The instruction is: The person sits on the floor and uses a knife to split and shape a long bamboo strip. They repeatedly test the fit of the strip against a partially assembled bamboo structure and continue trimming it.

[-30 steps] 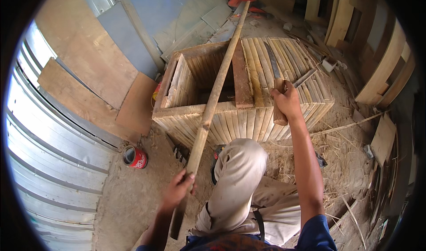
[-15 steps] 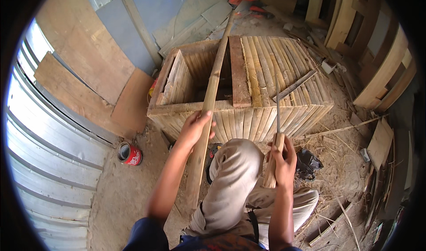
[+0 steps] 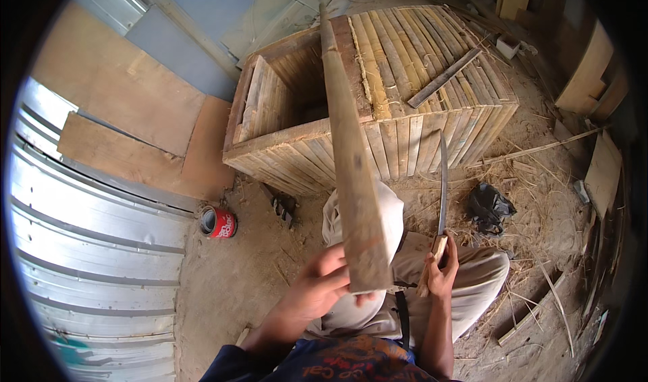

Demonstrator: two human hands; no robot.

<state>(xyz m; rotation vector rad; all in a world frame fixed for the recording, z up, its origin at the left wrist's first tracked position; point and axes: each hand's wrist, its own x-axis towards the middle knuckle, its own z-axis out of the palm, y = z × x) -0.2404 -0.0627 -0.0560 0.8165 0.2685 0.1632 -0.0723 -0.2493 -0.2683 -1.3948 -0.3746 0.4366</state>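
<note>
Okay, so your left hand [image 3: 318, 286] has hold of the pole [image 3: 358, 199] near its close end, far end over the wooden box [image 3: 403, 142]. Your right hand's [image 3: 443, 274] gripping the knife [image 3: 443, 193] by its handle, blade pointing boxward.

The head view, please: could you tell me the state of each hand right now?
Left hand: holding the long strip near one end.
Right hand: closed, holding the knife.
</note>
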